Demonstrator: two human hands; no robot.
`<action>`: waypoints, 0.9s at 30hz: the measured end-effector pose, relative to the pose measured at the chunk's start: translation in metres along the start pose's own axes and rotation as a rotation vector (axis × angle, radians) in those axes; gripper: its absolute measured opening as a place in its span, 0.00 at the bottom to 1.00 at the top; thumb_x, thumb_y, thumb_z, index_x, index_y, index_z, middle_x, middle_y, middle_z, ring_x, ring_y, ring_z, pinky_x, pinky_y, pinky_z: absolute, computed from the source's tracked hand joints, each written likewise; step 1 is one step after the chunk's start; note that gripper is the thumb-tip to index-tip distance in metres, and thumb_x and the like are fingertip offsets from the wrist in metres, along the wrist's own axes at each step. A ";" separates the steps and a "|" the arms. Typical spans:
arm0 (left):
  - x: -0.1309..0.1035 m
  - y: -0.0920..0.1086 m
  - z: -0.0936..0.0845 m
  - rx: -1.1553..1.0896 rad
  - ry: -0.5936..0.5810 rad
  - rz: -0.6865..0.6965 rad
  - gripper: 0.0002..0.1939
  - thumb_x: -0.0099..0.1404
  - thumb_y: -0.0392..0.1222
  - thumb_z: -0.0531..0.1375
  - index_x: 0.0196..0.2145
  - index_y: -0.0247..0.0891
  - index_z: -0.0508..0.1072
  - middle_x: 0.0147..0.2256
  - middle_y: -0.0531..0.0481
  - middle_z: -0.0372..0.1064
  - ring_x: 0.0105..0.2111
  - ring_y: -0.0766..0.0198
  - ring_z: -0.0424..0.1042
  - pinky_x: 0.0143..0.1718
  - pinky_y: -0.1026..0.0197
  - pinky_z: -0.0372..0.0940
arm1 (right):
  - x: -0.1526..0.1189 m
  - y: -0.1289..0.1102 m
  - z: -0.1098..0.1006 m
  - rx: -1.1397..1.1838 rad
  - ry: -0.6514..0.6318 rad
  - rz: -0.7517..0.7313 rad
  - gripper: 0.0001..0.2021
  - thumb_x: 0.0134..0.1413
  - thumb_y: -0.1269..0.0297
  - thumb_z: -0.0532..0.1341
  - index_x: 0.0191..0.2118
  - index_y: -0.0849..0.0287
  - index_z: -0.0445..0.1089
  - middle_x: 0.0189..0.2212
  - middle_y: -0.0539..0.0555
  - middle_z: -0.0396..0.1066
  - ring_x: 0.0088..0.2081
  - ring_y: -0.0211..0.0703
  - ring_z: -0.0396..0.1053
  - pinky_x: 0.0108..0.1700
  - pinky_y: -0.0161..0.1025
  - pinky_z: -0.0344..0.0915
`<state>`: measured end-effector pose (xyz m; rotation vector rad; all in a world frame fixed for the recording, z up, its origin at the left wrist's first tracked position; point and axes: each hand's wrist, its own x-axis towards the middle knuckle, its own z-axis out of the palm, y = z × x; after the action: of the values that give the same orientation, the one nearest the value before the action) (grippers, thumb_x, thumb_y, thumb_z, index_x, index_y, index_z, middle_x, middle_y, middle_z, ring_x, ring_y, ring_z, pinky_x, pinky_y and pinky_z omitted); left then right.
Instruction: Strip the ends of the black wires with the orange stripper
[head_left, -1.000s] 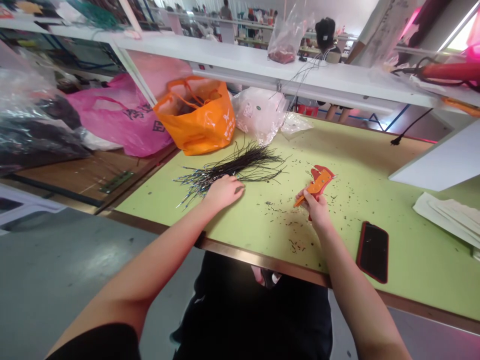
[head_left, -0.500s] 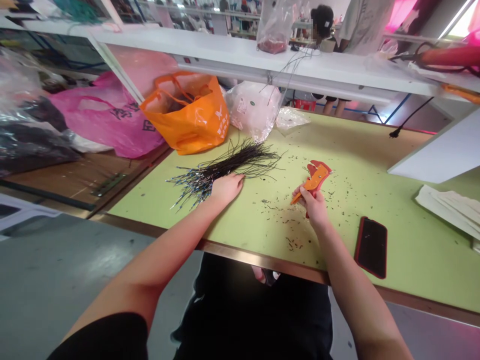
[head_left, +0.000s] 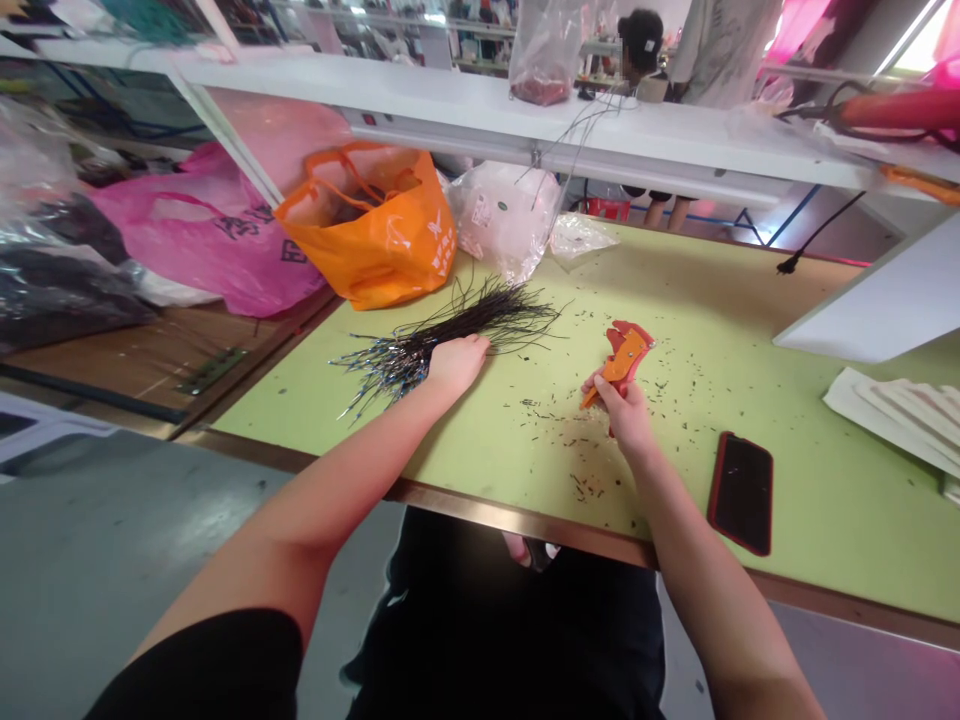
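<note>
Left hand (head_left: 459, 364) shifted, thin wires (head_left: 480, 314), angular tool (head_left: 627, 357)

My left arm (head_left: 341, 495) reaches over the near edge of the desk (head_left: 840, 500), elbow bent, a black sleeve (head_left: 217, 665) above it. My left hand (head_left: 459, 362) is low over the desk, its back turned up and its fingers angled to the right. My bare right arm (head_left: 697, 540) crosses that same edge, and my right hand (head_left: 626, 412) is closed in a grip, thumb uppermost.
</note>
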<state>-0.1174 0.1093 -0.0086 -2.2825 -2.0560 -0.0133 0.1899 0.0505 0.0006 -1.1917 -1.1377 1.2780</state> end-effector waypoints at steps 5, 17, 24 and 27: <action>0.001 0.002 0.003 -0.010 -0.016 0.007 0.19 0.75 0.35 0.50 0.50 0.39 0.80 0.47 0.38 0.79 0.45 0.50 0.80 0.41 0.55 0.70 | -0.002 -0.001 0.002 -0.046 -0.025 -0.017 0.23 0.53 0.39 0.73 0.40 0.54 0.75 0.39 0.55 0.79 0.45 0.51 0.77 0.54 0.52 0.75; 0.017 0.012 -0.004 0.006 -0.009 0.062 0.20 0.76 0.39 0.49 0.49 0.35 0.81 0.45 0.35 0.79 0.46 0.45 0.80 0.40 0.52 0.70 | 0.001 0.004 0.002 -0.045 -0.064 -0.052 0.24 0.54 0.38 0.72 0.39 0.54 0.74 0.37 0.55 0.78 0.43 0.51 0.76 0.49 0.49 0.74; 0.026 0.018 -0.009 -0.009 -0.015 0.066 0.21 0.75 0.38 0.49 0.48 0.32 0.82 0.45 0.32 0.80 0.47 0.43 0.80 0.41 0.50 0.70 | 0.002 0.002 0.003 -0.041 -0.063 -0.055 0.24 0.52 0.38 0.73 0.39 0.54 0.74 0.37 0.55 0.78 0.42 0.51 0.76 0.49 0.51 0.74; 0.028 0.018 -0.010 -0.027 -0.026 0.058 0.19 0.74 0.39 0.52 0.42 0.32 0.83 0.42 0.32 0.80 0.45 0.43 0.81 0.41 0.51 0.70 | 0.000 0.000 0.003 -0.050 -0.069 -0.055 0.24 0.54 0.38 0.72 0.40 0.54 0.73 0.37 0.56 0.78 0.43 0.51 0.76 0.48 0.50 0.74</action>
<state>-0.0965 0.1346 0.0018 -2.3701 -2.0128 -0.0078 0.1870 0.0507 0.0009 -1.1525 -1.2509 1.2643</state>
